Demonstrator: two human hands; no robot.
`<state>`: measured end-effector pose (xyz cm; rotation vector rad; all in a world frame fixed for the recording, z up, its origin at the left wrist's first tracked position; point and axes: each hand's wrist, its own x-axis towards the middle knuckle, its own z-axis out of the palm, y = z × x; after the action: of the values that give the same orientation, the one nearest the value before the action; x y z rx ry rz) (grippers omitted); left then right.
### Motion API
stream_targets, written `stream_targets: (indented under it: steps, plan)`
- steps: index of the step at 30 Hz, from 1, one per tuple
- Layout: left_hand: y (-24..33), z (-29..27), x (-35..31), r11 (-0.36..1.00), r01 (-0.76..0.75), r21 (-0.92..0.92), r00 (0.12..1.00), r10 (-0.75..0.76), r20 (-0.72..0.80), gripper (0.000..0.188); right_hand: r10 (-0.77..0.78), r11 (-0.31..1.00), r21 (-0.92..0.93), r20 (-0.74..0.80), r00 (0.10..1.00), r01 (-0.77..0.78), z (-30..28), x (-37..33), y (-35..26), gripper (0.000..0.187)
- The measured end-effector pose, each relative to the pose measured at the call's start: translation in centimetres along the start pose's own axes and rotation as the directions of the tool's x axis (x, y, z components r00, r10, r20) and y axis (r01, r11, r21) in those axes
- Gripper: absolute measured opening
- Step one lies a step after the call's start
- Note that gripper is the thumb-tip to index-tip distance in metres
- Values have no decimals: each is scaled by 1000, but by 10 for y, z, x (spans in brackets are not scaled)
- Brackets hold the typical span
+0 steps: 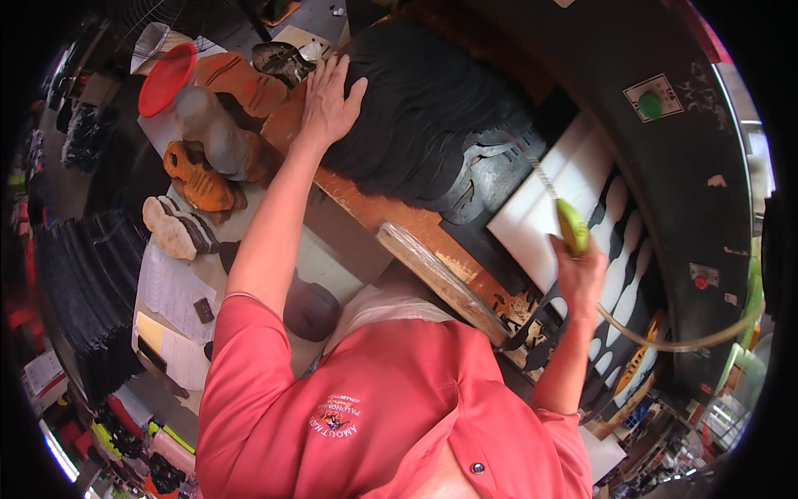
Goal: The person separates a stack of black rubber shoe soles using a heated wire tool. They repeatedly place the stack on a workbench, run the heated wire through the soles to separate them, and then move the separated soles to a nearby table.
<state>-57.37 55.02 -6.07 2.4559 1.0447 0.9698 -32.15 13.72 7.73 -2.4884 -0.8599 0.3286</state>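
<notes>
My left hand [331,104] lies with spread fingers on the far left end of a stack of thin black shaped sheets [416,100]. At the stack's right end is a grey, shiny sole-shaped piece [490,179] with slots. My right hand [580,274] is wrapped round a yellow-green air blow gun [571,224]. Its thin nozzle points up and left toward the grey piece, apart from it as far as I can tell. A clear hose [690,343] runs from the gun to the right. Under the stack is a worn brown wooden board [399,212].
A dark machine frame with a green button [650,105] curves along the right. White sole-shaped cutouts [628,266] lie beside a white board [532,216]. Orange and grey moulded shapes [212,133], a red round lid [166,81] and papers [173,291] sit at left. A wrapped wooden bar [440,279] juts toward me.
</notes>
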Motion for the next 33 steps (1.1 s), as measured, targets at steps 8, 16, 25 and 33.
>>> stream_targets:
  steps: [8,16,25,33]
  plan:
    - [26,-13,9,993,57,-108,994,-46,96,67,-262,803,-585,-178,949,112,-73,73,73,46]
    - [75,0,7,843,298,-449,950,-216,225,69,-545,835,-135,-339,767,534,-33,120,12,34]
    - [109,0,25,396,631,-667,735,-579,352,76,-42,454,816,422,906,-359,75,83,-37,91]
    - [130,6,40,668,664,-335,737,-511,441,76,2,287,826,505,863,-484,80,91,-58,81]
